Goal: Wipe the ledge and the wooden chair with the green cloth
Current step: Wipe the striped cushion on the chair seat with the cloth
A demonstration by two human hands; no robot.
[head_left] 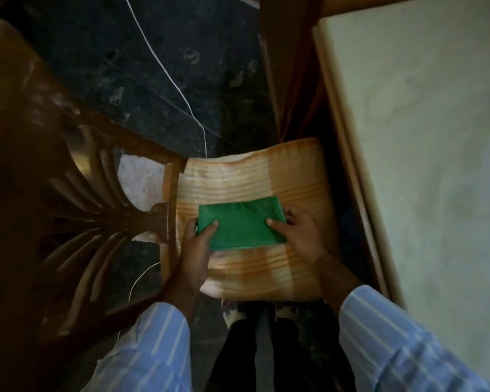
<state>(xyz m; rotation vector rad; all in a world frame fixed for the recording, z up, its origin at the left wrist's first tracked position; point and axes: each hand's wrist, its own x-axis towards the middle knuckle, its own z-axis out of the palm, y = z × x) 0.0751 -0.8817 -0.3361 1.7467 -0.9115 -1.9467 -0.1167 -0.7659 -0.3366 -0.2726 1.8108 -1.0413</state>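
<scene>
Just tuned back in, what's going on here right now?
A person in a striped shirt stands over a light wooden chair seat, with a folded green cloth lying flat on it. The left hand grips the cloth's left edge, and the right hand holds its right edge, thumbs on top. A dark carved chair is to the left and a pale ledge to the right. Nothing shows whether wiping has begun.

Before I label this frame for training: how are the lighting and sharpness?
Head view: dim overall, with the dark chair at left nearly lost in shadow; the green cloth and striped wooden seat are the best lit; the pale ledge at right is smeared by blur; wide-angle bending curves the edges; both hands, left hand and right hand, look soft.
</scene>
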